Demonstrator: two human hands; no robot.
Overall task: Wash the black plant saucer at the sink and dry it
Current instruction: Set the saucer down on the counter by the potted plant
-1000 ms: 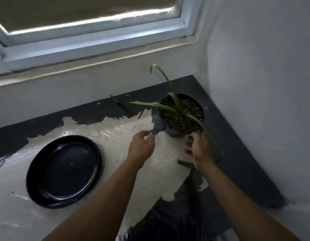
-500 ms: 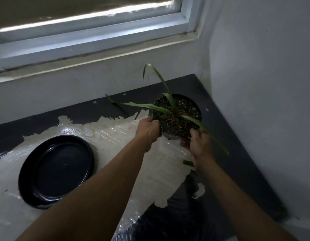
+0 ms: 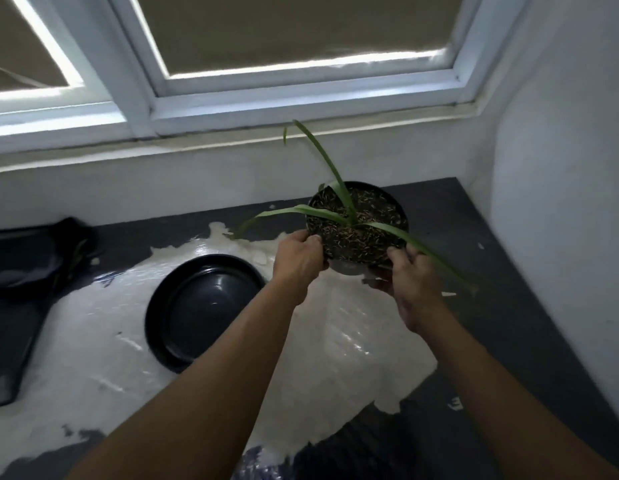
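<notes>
Glossy black saucer, black pot with green leaves, white window frame

A dark ledge bears a glossy pale patch, the saucer on it, and a dark object at left.

black saucer x1 | potted plant x1 | hands x2: left hand, right hand | window panes x2

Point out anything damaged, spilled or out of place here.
The dark ledge carries a big glossy pale patch with ragged edges, like peeled coating or a spill; the black saucer sits on it. Pale flecks lie at right. The plant pot is held beside it.
</notes>
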